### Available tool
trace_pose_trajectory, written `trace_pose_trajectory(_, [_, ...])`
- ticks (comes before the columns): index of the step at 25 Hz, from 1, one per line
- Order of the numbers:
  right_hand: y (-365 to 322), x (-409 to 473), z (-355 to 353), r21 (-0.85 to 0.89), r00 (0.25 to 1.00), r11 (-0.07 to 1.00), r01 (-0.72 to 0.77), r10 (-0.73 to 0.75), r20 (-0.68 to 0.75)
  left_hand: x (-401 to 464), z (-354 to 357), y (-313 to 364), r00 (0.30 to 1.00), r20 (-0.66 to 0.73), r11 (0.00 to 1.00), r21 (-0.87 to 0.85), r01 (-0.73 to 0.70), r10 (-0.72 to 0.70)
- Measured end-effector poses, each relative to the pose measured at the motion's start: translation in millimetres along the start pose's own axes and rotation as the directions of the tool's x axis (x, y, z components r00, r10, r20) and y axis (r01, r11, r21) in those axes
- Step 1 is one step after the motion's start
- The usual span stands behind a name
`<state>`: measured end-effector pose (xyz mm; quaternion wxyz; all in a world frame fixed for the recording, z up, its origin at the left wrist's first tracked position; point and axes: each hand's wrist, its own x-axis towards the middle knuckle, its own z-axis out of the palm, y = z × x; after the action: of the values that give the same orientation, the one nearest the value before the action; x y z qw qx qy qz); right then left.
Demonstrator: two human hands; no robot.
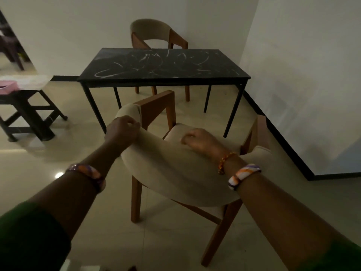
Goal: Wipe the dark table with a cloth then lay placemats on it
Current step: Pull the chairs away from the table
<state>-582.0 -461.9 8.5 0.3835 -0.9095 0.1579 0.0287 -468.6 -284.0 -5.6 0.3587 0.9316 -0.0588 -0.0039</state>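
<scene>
Off to my far left, a dark stool carries a pink box at its near edge, with something pale beside it; whether that is the cloth or placemats I cannot tell. Next, my left hand curls over the left end of the near chair's padded backrest, fingers wrapped around it. My right hand grips the top of the same backrest further right, fingers curled over the front. Beyond the chair stands the dark table, its top streaked with pale smears from edge to edge, a second chair behind its far edge. I judge the chair should be drawn clear evenly with both hands, so I can reach the whole tabletop when wiping.
</scene>
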Motion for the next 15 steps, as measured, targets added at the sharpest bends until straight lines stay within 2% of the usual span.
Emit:
trace_pose_trajectory(2, [-34.6,12.7,17.2,-0.060,0.961,0.998,0.031,-0.013,0.277,35.8,-5.4,3.3,0.993,0.118,0.989,0.144,-0.034,0.017])
trace_pose_trajectory(3, [-48.1,20.5,25.7,-0.106,0.937,0.994,0.042,-0.002,0.349,52.9,-6.4,4.5,0.984,0.176,0.975,0.211,-0.070,0.032])
trace_pose_trajectory(6, [-79.5,48.8,53.5,-0.213,0.931,0.971,0.106,-0.021,0.365,109.1,-4.9,3.8,0.939,0.335,0.930,0.315,-0.189,0.077])
trace_pose_trajectory(8, [-95.0,71.0,70.5,-0.241,0.939,0.965,0.107,-0.018,0.343,145.7,0.0,-0.8,0.915,0.399,0.928,0.317,-0.195,0.056])
trace_pose_trajectory(11, [-100.6,96.5,82.5,-0.262,0.936,0.963,0.057,0.040,0.349,183.2,6.6,-5.1,0.876,0.475,0.986,0.164,0.002,-0.081])
trace_pose_trajectory(13, [-97.3,98.5,81.0,-0.250,0.936,0.967,0.041,0.050,0.349,190.5,10.4,-6.2,0.834,0.518,0.981,0.069,0.180,-0.189])
trace_pose_trajectory(15, [-97.1,99.9,77.8,-0.238,0.941,0.971,0.038,0.045,0.335,196.9,12.4,-7.8,0.800,0.554,0.967,0.036,0.252,-0.229])
